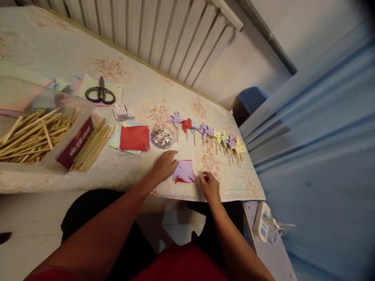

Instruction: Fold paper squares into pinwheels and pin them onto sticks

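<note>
Purple folded paper (184, 171) flat between both hands

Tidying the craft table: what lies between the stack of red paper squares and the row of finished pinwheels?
In the head view, a clear round container of silvery glitter sits between the red paper stack and the row of pinwheels.

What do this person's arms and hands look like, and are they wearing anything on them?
Both forearms are bare: no sleeves reach them, and no gloves, watch or rings show. The left hand and right hand are uncovered. Red clothing shows at the bottom edge, with dark clothing over the lap.
</note>
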`<state>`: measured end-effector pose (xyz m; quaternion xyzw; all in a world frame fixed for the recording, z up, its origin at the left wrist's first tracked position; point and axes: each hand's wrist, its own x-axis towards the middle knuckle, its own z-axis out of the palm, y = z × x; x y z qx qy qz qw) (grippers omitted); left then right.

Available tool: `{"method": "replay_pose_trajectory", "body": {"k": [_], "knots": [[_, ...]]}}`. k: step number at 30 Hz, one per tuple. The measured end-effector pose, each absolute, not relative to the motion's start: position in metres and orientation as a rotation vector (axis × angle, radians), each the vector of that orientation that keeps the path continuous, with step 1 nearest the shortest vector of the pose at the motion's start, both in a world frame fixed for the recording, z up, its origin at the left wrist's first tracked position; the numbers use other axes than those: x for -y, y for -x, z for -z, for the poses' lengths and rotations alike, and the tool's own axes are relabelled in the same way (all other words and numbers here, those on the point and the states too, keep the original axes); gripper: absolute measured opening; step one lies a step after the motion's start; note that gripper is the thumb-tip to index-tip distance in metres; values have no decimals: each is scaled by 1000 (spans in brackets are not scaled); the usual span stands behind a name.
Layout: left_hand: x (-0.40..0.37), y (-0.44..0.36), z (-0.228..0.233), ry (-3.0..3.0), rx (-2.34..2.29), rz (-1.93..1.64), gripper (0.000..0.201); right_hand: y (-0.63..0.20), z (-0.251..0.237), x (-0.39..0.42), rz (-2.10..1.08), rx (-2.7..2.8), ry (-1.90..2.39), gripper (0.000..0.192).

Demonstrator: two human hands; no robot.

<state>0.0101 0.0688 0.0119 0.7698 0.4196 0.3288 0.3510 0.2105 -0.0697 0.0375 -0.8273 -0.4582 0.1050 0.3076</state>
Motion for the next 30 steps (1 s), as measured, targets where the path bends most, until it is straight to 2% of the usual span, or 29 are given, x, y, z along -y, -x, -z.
{"method": "replay_pose_trajectory", "body": {"k": [7, 11, 16, 30], "knots": [[-59, -7, -15, -2276, -959, -848, 32, -203, -48, -9, 79, 1500, 1999, 42], [-51, -6, -14, -2375, -989, -710, 38, -182, -25, -43, 109, 1717, 2019, 45], [-45, -3, -19, -2465, -974, -514, 44, -175, -1, -46, 159, 1876, 2148, 45], [-44, -3, -13, -2413, -1032, -461, 49, -183, -6, -57, 111, 1910, 2200, 48]]}}
